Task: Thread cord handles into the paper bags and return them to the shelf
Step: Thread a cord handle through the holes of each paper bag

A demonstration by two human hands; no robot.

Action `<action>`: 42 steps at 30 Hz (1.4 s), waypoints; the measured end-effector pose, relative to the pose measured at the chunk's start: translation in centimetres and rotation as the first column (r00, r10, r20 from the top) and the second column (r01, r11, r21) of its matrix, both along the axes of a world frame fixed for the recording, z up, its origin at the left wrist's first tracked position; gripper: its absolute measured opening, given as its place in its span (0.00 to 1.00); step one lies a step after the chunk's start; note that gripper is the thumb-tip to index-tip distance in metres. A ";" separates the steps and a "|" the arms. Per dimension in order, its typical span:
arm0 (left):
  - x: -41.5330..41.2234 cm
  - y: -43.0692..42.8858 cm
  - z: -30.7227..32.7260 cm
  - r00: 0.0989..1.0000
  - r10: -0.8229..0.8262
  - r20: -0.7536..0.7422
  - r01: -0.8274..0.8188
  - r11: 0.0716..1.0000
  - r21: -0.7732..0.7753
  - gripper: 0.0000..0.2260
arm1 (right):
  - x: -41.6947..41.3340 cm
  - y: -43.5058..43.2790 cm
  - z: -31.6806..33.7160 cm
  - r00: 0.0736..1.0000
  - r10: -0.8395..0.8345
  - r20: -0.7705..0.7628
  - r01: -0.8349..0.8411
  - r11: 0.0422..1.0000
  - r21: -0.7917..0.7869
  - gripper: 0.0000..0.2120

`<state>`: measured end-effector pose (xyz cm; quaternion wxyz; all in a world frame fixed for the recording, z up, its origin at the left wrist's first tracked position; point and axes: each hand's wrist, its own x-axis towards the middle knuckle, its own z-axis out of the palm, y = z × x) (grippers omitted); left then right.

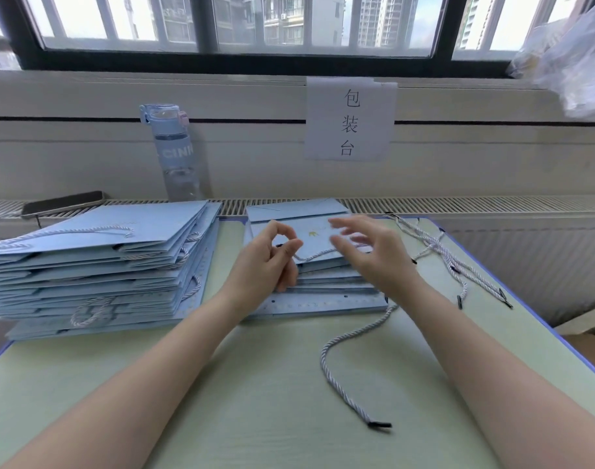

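A stack of flat light-blue paper bags (309, 289) lies in the middle of the table. My left hand (269, 262) is over its left part and pinches a thin white cord (314, 256) between thumb and forefinger. My right hand (370, 252) hovers over the stack's right part, blurred, fingers spread and holding nothing. A second white twisted cord (333, 343) with a black tip trails from under the stack across the table toward me. A taller stack of blue bags with cord handles (96, 265) sits on the left.
Several loose white cords (448, 262) lie at the table's right edge. A blue water bottle (174, 150) stands on the sill behind, a dark phone (62, 203) to its left. A paper sign (350, 120) hangs on the wall. The green table (255, 384) ends at right.
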<state>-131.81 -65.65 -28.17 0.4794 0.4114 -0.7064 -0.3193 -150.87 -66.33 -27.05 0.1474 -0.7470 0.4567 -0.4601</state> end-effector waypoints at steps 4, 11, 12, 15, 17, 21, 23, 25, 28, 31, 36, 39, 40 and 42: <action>-0.1 -0.2 0.0 0.999 0.012 -0.039 -0.013 1.000 -0.013 0.11 | 3.5 1.4 -0.8 0.968 0.245 0.045 -0.248 0.963 0.104 0.17; 0.2 0.0 0.5 0.988 -0.084 -0.127 0.091 0.995 0.048 0.22 | 3.6 0.8 -1.6 0.963 0.257 0.084 -0.268 0.950 0.162 0.11; 0.2 0.0 0.5 0.986 -0.095 -0.139 0.105 0.992 0.068 0.23 | 3.7 0.8 -1.6 0.963 0.261 0.068 -0.268 0.952 0.148 0.09; 0.2 0.0 0.6 0.981 -0.136 -0.142 0.151 0.984 0.097 0.22 | 3.6 0.8 -1.6 0.967 0.241 0.080 -0.250 0.959 0.133 0.05; -0.1 0.2 0.4 0.979 -0.160 -0.129 0.173 0.981 0.092 0.22 | 3.5 0.8 -1.6 0.970 0.230 0.072 -0.238 0.962 0.134 0.04; -0.3 0.4 0.3 0.982 -0.159 -0.105 0.166 0.984 0.061 0.20 | 3.6 1.0 -1.5 0.979 0.190 0.069 -0.197 0.974 0.116 0.08; -0.3 0.5 0.2 0.997 -0.055 -0.056 0.054 0.998 -0.010 0.20 | 3.6 1.1 -1.3 0.981 0.156 0.114 -0.167 0.982 0.088 0.10; 0.1 0.0 0.0 0.993 0.118 0.009 -0.116 0.982 -0.148 0.19 | 3.4 1.0 -1.1 0.985 0.108 0.133 -0.116 0.992 0.050 0.10; 1.3 -1.1 -0.3 0.923 0.304 0.236 -0.198 0.901 -0.386 0.14 | 3.0 0.6 -1.1 0.994 0.015 0.112 -0.011 0.999 -0.042 0.06; 2.0 -2.0 -1.4 0.715 0.252 0.652 -0.097 0.959 -0.265 0.23 | 2.5 -0.1 -1.6 0.996 -0.068 0.060 0.077 0.984 -0.161 0.07; 1.5 -1.5 -1.9 0.601 0.090 0.794 -0.142 0.990 -0.005 0.30 | 1.9 -0.9 -2.3 0.994 -0.091 -0.064 0.082 0.988 -0.133 0.10; 1.5 -1.5 -1.3 0.598 0.081 0.797 -0.129 0.992 -0.004 0.26 | 2.0 -0.9 -2.6 0.989 -0.067 -0.133 0.055 0.994 -0.093 0.09; 1.4 -1.4 -1.1 0.582 0.089 0.808 -0.124 0.992 -0.020 0.24 | 2.0 -0.9 -2.7 0.987 -0.059 -0.148 0.046 0.995 -0.088 0.09; 1.2 -1.0 -0.7 0.575 0.111 0.810 -0.120 0.991 -0.050 0.22 | 2.2 -0.9 -2.7 0.983 -0.045 -0.179 0.028 0.995 -0.097 0.08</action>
